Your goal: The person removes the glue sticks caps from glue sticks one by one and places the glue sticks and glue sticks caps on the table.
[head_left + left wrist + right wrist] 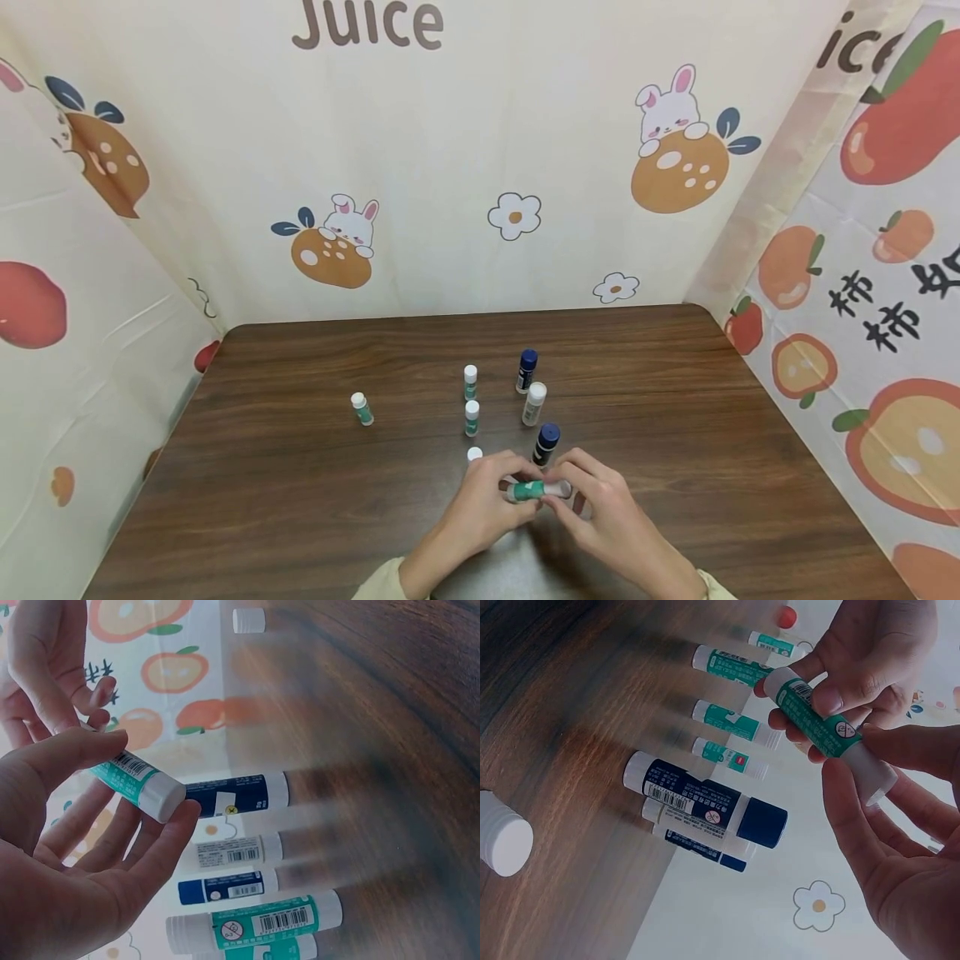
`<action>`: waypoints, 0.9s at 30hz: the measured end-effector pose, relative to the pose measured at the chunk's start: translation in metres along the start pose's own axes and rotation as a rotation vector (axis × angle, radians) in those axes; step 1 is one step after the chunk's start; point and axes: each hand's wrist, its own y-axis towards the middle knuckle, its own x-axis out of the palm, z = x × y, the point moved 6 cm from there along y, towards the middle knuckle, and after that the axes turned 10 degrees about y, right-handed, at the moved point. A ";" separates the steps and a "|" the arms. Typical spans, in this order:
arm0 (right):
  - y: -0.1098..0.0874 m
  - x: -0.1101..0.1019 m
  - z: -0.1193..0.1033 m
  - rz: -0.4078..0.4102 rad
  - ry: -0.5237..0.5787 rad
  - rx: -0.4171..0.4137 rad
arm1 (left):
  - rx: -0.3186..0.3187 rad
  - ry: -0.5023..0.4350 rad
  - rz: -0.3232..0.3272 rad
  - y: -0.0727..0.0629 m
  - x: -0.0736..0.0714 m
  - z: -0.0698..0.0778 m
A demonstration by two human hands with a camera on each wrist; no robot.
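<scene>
Green-labelled glue stick (pixel 528 491) lies level between two hands above the near part of the table. The left hand (pixel 487 493) grips its label between thumb and fingers; the right hand (pixel 606 507) pinches the bare, whitish end. A ridged white cap (pixel 508 838) sits on the dark wood-grain tabletop (pixel 292 483), apart from both hands. Beyond, upright glue sticks (pixel 535 405) stand in two rows, with a lone one (pixel 362 409) further left. Cream cloth (pixel 442 142) printed with rabbits and fruit hangs behind.
</scene>
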 end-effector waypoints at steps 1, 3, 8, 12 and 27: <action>0.000 0.000 0.000 -0.005 0.005 0.008 | 0.001 -0.001 0.000 0.000 0.000 0.000; 0.000 0.000 0.000 -0.010 0.015 0.014 | 0.006 0.003 -0.001 -0.001 -0.001 0.000; 0.000 0.000 0.000 -0.004 0.031 -0.006 | 0.025 0.008 -0.003 -0.002 -0.003 0.001; 0.000 0.001 0.001 0.003 0.041 -0.016 | 0.022 0.007 -0.010 -0.003 -0.003 0.000; 0.000 -0.004 -0.004 0.005 0.072 -0.033 | 0.003 0.030 0.012 -0.005 -0.008 -0.004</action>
